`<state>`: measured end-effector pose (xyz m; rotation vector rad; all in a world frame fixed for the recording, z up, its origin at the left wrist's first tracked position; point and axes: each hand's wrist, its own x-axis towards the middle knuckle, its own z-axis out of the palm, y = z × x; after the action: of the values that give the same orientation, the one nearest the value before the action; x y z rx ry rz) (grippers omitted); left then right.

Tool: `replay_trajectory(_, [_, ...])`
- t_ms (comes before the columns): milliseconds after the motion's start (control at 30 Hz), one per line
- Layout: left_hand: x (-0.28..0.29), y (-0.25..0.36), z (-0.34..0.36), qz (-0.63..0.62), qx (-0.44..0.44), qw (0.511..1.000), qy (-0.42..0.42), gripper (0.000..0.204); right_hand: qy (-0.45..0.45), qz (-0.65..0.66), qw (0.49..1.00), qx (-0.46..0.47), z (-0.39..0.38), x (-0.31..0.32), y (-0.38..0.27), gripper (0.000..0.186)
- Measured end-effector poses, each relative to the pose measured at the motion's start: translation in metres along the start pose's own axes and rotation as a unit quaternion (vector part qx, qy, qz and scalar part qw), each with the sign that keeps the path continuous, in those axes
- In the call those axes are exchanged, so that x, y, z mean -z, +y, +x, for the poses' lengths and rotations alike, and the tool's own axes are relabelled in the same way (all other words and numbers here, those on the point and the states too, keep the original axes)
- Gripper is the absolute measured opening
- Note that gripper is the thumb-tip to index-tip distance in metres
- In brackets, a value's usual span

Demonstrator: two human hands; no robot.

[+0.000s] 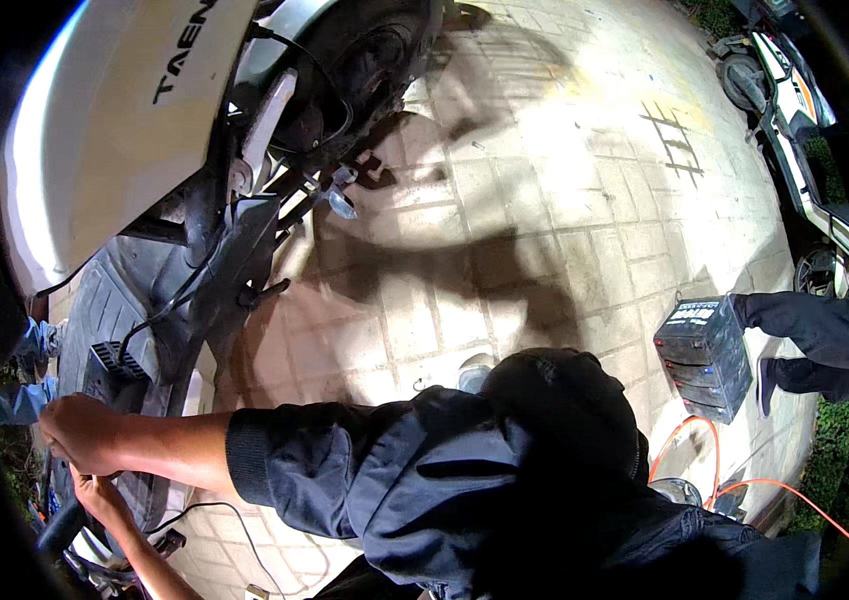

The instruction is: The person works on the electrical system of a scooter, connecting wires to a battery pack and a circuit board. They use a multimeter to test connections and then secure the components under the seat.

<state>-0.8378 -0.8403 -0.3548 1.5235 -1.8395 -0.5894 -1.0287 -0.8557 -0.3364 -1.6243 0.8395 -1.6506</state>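
Note:
My right hand (81, 434) reaches across to the far left from a dark jacket sleeve (305, 460). Its fingers are curled, and whatever is in them is hidden. Just below, my left hand (97, 492) nearly touches it, fingers pressed together on something too small to make out. Both are beside the black footboard (95, 310) of a scooter with a white body panel (125, 140). Close to the left hand runs a thick black tube (63, 528). A black cable (177, 305) leads down to a ribbed grey block (117, 360) on the footboard.
A black battery case (703, 360) stands at the right, beside another person's dark trouser legs (825, 335). Below it loops an orange hose (716, 450). A white scooter (805, 150) is parked far right. Blue denim (17, 405) shows at the left edge. Paving (465, 260) lies between.

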Motion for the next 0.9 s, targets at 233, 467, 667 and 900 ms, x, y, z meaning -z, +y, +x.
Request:
replay_trajectory(233, [-0.001, -0.006, 0.004, 0.079, -0.085, 0.993, 0.002, 0.028, -0.066, -0.103, 0.992, 0.003, 0.008, -0.003, 0.001, 0.012])
replay_trajectory(467, [0.011, -0.028, 0.005, 0.127, -0.096, 0.987, -0.003, 0.023, -0.261, -0.311, 0.910, 0.084, 0.040, -0.013, -0.024, 0.019])
replay_trajectory(667, [-0.007, -0.003, -0.001, 0.153, -0.112, 0.981, 0.039, 0.021, -0.242, -0.331, 0.908, 0.089, 0.039, -0.009, -0.018, 0.017])
replay_trajectory(900, [0.003, -0.043, 0.013, 0.070, -0.014, 0.997, 0.007, 0.027, -0.240, -0.331, 0.907, 0.100, 0.038, -0.021, -0.006, 0.023])
